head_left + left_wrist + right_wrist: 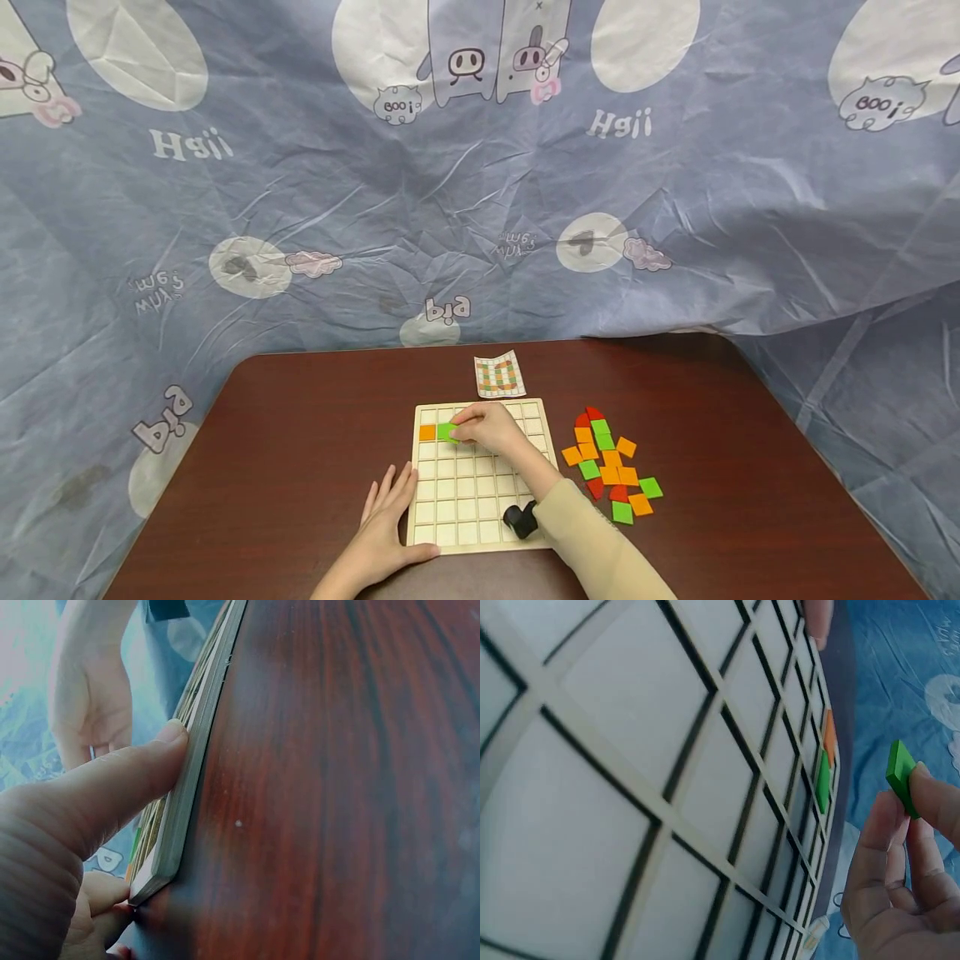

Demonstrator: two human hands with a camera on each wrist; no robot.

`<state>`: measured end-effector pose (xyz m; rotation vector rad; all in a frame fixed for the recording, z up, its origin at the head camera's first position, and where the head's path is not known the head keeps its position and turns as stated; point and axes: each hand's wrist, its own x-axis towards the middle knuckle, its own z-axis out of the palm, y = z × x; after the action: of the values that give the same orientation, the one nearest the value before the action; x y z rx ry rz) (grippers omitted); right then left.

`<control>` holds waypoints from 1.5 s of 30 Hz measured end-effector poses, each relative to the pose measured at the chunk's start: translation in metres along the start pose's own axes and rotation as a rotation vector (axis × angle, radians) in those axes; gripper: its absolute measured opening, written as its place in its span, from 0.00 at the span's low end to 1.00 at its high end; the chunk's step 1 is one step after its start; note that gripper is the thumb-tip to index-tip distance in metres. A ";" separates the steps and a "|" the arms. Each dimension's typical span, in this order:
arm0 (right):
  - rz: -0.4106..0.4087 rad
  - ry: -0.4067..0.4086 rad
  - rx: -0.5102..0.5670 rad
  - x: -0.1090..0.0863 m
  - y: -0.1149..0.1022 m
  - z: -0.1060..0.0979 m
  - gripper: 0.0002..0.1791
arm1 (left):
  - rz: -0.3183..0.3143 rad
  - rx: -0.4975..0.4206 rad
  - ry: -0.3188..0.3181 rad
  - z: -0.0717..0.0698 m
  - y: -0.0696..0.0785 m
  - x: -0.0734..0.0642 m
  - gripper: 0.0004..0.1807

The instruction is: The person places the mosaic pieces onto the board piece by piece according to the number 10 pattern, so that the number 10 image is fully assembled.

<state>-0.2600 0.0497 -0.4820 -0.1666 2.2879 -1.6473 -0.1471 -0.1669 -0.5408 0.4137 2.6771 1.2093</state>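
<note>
My right hand [487,429] pinches a green square tile [901,774] between thumb and fingers, held over the upper left part of a pale wooden grid board [467,509]. In the right wrist view, the held tile is apart from the board. An orange tile [427,432] and a second green tile [823,782] lie side by side in its cells. My left hand [381,533] rests at the board's near left corner with fingers spread; its thumb [127,784] touches the near edge.
Loose orange, green and red tiles [609,476] lie to the right of the board. A card with a coloured grid pattern [499,377] lies behind it. A black device [520,521] is at my right wrist. A patterned cloth [420,208] hangs behind the brown table [300,433].
</note>
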 end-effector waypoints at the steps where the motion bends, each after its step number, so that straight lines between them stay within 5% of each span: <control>1: -0.004 0.003 -0.023 0.000 0.001 0.002 0.13 | 0.002 0.000 0.000 0.000 0.000 0.000 0.64; 15: -0.083 0.074 -0.385 0.003 0.005 0.025 0.03 | 0.002 0.010 0.001 0.003 0.001 -0.001 0.64; 24: -0.154 0.090 -0.451 0.005 0.004 0.030 0.02 | -0.015 0.008 -0.011 0.002 0.001 0.000 0.65; 35: -0.078 0.151 -0.436 0.001 0.001 0.037 0.06 | -0.005 0.026 -0.001 0.002 0.003 0.000 0.65; 45: -0.107 0.120 -0.409 -0.003 -0.002 0.029 0.05 | -0.004 0.018 0.013 0.002 0.004 -0.002 0.65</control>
<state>-0.2484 0.0237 -0.4882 -0.2933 2.7294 -1.2430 -0.1438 -0.1639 -0.5391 0.4051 2.7004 1.1911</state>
